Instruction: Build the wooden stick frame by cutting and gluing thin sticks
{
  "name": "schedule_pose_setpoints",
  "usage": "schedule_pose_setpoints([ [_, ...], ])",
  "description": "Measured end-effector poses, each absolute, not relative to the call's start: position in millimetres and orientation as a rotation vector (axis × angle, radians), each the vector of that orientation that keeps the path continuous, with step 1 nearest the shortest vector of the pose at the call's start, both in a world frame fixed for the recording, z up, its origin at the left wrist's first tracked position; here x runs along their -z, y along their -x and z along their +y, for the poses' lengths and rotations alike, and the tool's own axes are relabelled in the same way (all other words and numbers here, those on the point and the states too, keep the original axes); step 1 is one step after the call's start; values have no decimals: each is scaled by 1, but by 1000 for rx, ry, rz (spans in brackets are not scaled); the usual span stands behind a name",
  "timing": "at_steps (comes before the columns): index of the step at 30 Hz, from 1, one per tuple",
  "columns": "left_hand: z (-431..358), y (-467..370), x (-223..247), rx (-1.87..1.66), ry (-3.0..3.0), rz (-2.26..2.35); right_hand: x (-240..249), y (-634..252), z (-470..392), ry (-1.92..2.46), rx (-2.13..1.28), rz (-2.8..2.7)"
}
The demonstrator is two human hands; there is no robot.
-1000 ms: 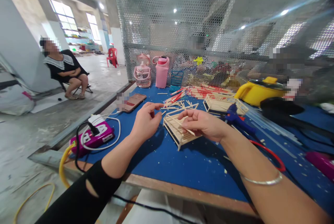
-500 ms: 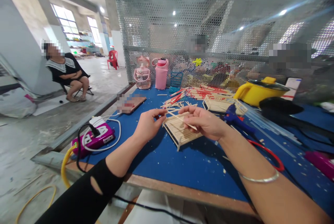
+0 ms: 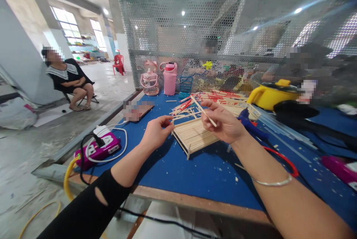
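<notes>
My right hand (image 3: 223, 122) pinches a thin wooden stick (image 3: 205, 112), tilted with its upper end to the left. Below it on the blue table rests a small slatted platform (image 3: 195, 135) made of such sticks, with short posts at its corners. My left hand (image 3: 158, 132) is at the platform's left back corner, thumb and forefinger curled close together. Whether a stick is between those fingertips I cannot make out. Loose sticks (image 3: 189, 114) lie behind the platform. A blue glue gun (image 3: 249, 123) lies right of my right hand.
Red-and-white stick bundles (image 3: 185, 105), a railed stick frame (image 3: 252, 112) and a yellow pot (image 3: 275, 96) are behind. Clear glue sticks (image 3: 290, 135) lie right. A purple power strip (image 3: 97, 151), a phone (image 3: 139, 110) and pink bottles (image 3: 170, 80) stand left. A person (image 3: 69, 79) sits beyond.
My right hand has turned the stick upward, away from my left fingertips. The platform shows more between my hands. The whole view has shifted slightly.
</notes>
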State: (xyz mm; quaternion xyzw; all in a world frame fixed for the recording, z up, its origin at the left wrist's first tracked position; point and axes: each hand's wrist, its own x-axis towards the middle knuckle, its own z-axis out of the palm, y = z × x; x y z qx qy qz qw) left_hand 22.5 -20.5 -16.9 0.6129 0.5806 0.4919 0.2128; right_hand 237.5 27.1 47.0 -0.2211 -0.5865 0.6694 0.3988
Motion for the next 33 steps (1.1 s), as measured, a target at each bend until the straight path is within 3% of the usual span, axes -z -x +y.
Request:
schedule_pose_setpoints([
  [14, -24, -25, 10, -1231, -1292, 1298, -69, -249, -14, 603, -1560, -1364],
  [25, -6, -26, 5, -1430, -1179, 1406, 15, -293, -125, 884, -1472, -1070],
  [30, -53, -22, -10, -1703, -1119, 1750, 22, -294, -124, 864, -1392, -1061],
  [33, -101, -54, -1, -1790, -1239, 1689, 22, -287, -133, 827, -1423, -1125],
])
